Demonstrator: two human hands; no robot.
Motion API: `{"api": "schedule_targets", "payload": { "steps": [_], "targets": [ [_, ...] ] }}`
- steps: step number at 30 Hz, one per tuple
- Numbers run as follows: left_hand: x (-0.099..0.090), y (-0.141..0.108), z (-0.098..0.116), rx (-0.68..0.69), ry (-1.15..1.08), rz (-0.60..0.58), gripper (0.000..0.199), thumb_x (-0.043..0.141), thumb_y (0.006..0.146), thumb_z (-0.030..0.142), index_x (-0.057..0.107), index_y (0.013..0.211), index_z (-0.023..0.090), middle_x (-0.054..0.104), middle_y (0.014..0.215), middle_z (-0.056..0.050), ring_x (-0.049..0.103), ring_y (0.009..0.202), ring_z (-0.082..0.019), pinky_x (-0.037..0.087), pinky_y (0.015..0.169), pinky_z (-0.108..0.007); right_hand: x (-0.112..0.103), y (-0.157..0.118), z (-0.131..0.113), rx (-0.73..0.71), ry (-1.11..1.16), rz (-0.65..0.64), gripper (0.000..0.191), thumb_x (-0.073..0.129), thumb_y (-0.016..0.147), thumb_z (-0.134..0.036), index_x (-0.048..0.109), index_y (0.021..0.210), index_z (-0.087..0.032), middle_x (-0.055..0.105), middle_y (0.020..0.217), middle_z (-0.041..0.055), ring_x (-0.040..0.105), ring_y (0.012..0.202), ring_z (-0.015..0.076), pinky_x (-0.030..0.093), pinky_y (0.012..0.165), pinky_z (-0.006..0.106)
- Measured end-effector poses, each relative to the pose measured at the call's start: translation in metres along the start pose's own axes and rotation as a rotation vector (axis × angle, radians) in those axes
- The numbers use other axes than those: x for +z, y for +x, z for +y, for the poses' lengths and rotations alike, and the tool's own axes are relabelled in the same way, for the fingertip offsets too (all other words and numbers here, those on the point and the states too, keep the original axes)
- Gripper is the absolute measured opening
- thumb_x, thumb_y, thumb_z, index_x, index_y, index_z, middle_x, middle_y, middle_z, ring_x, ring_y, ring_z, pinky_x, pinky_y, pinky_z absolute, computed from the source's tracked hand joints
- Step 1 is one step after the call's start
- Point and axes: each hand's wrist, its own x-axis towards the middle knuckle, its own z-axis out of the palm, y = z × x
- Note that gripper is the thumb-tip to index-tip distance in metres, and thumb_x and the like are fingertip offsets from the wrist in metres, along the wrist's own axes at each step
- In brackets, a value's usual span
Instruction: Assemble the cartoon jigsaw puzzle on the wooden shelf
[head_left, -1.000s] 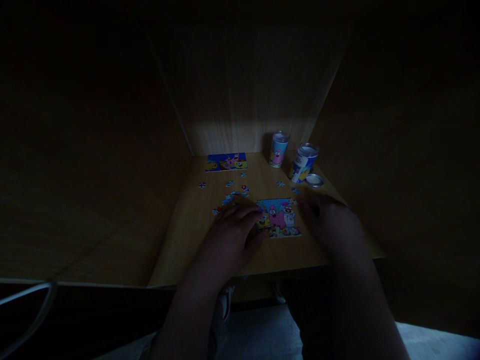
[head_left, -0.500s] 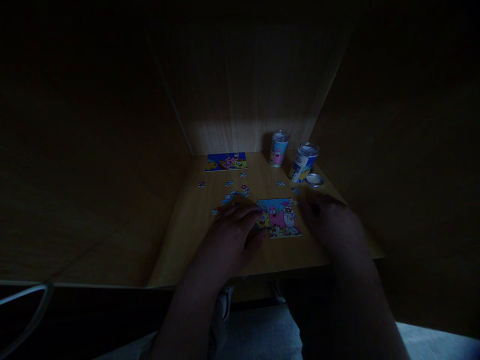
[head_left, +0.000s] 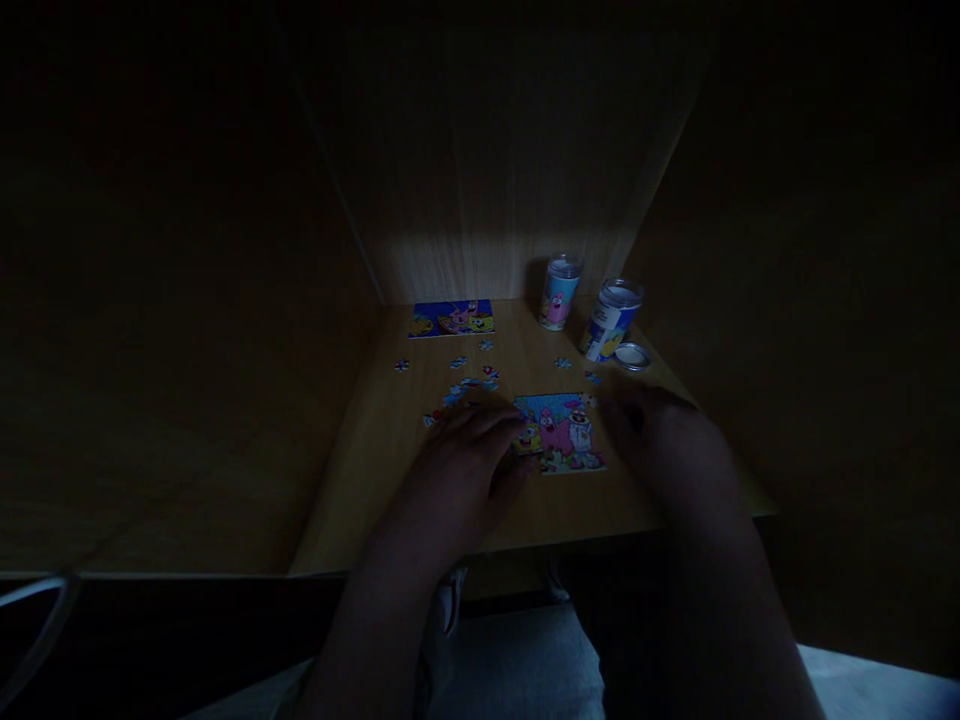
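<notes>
A partly joined jigsaw puzzle (head_left: 559, 432) with cartoon figures lies flat on the wooden surface between my hands. My left hand (head_left: 472, 455) rests at its left edge, fingers bent and thumb apart, covering part of that side. Beside the right edge, my right hand (head_left: 667, 435) is low over the surface with curled fingers; shadow hides whether they hold anything. One loose puzzle piece (head_left: 590, 400) lies by the puzzle's upper right corner. Several more pieces (head_left: 456, 393) are grouped beyond my left hand, partly covered by it.
At the back left lies a blue picture card (head_left: 451, 319). Two clear-topped canisters, one with a pink figure (head_left: 557, 300) and one with a white label (head_left: 609, 325), stand back right beside a round lid (head_left: 632, 357). Wooden panels (head_left: 495, 200) enclose the dim surface.
The view has shifted slightly. Both hands keep nearly the same place beside the puzzle, and the pieces, canisters and card have not visibly moved.
</notes>
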Motion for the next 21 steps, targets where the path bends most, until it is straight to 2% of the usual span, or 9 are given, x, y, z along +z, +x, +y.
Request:
{"api": "schedule_targets", "payload": {
  "steps": [8, 15, 21],
  "targets": [
    [0.0004, -0.0008, -0.0009, -0.007, 0.001, 0.000, 0.037, 0.072, 0.108, 0.032, 0.071, 0.145, 0.030, 0.074, 0.151, -0.007, 0.067, 0.142, -0.031, 0.052, 0.126, -0.058, 0.0003, 0.0006, -0.0003, 0.009, -0.023, -0.025, 0.050, 0.048, 0.115, -0.053, 0.080, 0.098, -0.020, 0.082, 0.096, 0.0167, 0.074, 0.078, 0.0267, 0.050, 0.071, 0.035],
    [-0.0004, 0.0001, 0.0005, -0.002, 0.005, 0.001, 0.035, 0.073, 0.108, 0.032, 0.072, 0.143, 0.030, 0.075, 0.149, -0.006, 0.068, 0.139, -0.031, 0.053, 0.126, -0.058, -0.0002, -0.0009, -0.0017, 0.003, -0.024, 0.003, 0.048, 0.047, 0.115, -0.051, 0.081, 0.105, -0.019, 0.082, 0.094, 0.0154, 0.074, 0.078, 0.0266, 0.050, 0.069, 0.035],
    [-0.0012, 0.0004, 0.0012, -0.006, 0.011, -0.003, 0.034, 0.073, 0.108, 0.033, 0.072, 0.142, 0.029, 0.075, 0.149, -0.007, 0.068, 0.139, -0.030, 0.053, 0.126, -0.057, -0.0006, 0.0007, -0.0012, 0.019, -0.013, -0.008, 0.045, 0.050, 0.114, -0.051, 0.079, 0.099, -0.020, 0.082, 0.094, 0.0154, 0.073, 0.076, 0.0260, 0.049, 0.069, 0.035]
  ]
}}
